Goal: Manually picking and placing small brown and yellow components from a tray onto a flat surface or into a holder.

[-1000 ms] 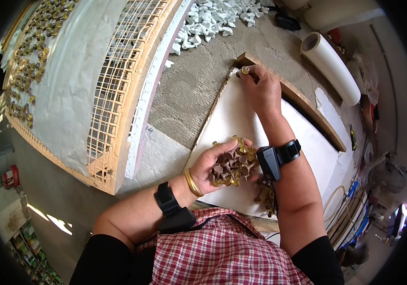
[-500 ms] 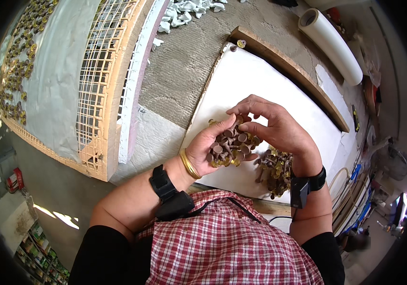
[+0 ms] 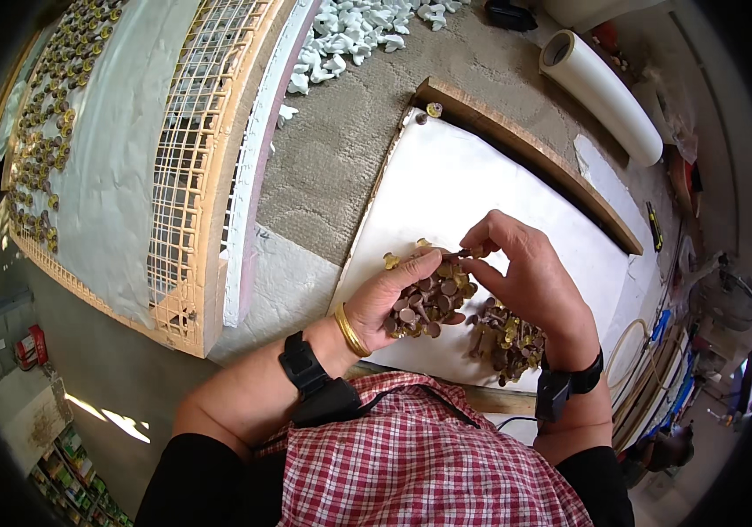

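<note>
wire rack (image 3: 191,167) far left holds rows of small pieces. left hand (image 3: 402,303) cupped palm-up as a tray, cradling a heap of brown studs (image 3: 429,303) over the white board (image 3: 464,176). right hand (image 3: 525,277) pinches one off the heap; spare pile (image 3: 508,338) lies beneath it.

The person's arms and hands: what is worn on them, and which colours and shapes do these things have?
Both forearms are bare below black sleeves pushed up near the elbows. The left hand has a gold bangle at the wrist and, higher up, a black strap with a boxy black device. The right hand has a similar black wrist device.
</note>
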Demonstrator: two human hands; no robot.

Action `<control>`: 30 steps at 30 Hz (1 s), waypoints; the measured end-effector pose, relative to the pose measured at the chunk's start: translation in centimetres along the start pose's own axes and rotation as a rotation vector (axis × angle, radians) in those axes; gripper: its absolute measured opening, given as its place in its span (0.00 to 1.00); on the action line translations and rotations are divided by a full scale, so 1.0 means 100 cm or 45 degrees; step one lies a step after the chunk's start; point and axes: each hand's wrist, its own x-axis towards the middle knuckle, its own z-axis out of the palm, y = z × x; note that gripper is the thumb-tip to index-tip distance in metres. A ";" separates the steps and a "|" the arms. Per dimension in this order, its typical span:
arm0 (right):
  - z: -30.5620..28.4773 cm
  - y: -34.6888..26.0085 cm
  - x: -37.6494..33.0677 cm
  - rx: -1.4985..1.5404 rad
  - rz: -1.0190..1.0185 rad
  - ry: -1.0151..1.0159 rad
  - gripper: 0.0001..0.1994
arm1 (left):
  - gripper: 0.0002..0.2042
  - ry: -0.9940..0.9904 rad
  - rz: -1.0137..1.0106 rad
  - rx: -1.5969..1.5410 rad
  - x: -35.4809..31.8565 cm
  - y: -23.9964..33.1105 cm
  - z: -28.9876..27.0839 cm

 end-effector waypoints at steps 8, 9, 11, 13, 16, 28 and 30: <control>0.024 0.012 0.001 0.604 0.118 -0.044 0.14 | 0.21 0.036 0.100 -0.129 -0.002 0.001 0.015; 0.026 0.017 0.001 0.740 0.192 -0.072 0.14 | 0.21 -0.022 0.059 -0.162 -0.002 -0.001 0.007; 0.027 0.021 0.005 0.869 0.262 -0.099 0.14 | 0.20 -0.087 0.022 -0.193 0.001 -0.001 -0.003; 0.027 0.017 0.010 0.407 -0.001 0.020 0.12 | 0.21 -0.176 -0.048 -0.228 0.002 0.000 -0.009; 0.033 0.016 0.018 0.309 0.021 0.217 0.10 | 0.20 -0.105 -0.004 -0.257 0.001 -0.003 -0.004; 0.023 0.058 0.110 0.146 0.275 0.536 0.10 | 0.18 0.022 0.044 -0.185 0.000 -0.004 0.004; 0.025 0.057 0.111 0.132 0.269 0.542 0.10 | 0.18 -0.010 -0.063 -0.192 -0.006 0.002 0.009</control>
